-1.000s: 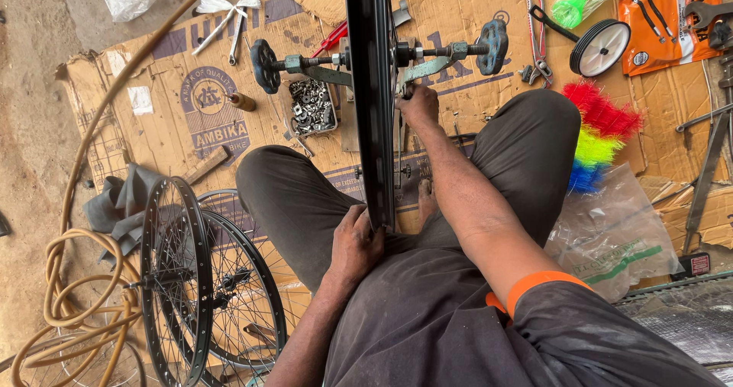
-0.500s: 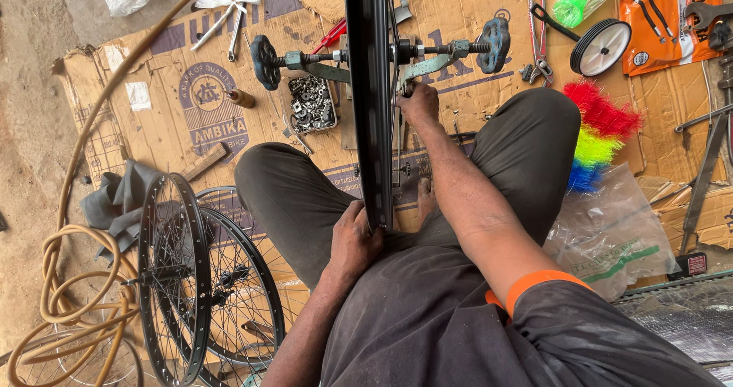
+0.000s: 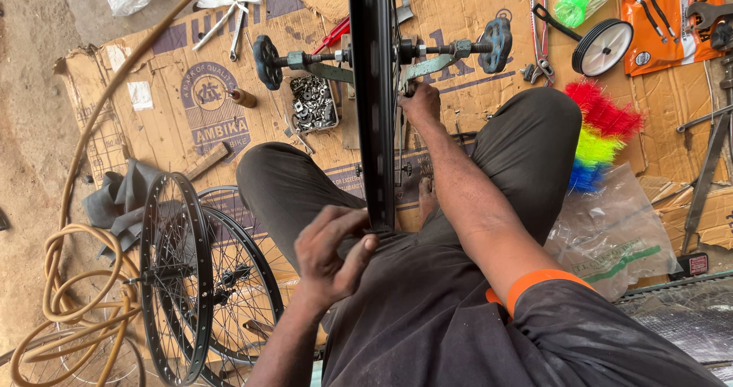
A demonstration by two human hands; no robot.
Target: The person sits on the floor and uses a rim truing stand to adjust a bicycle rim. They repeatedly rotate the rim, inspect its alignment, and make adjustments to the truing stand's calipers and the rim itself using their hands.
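Head view, hands (image 3: 332, 253) on black wheel rim (image 3: 376, 104)

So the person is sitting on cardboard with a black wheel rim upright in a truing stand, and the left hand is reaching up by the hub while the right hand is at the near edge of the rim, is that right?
Not quite: the hands are swapped. In the head view the right hand reaches up by the hub, and the left hand is at the near edge of the black wheel rim. The rest stands: the rim is upright in the truing stand on the cardboard.

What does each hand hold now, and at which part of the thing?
The left hand grips the black wheel rim at its near edge, by the lap. The right hand reaches in beside the rim near the hub; what it grips cannot be told.
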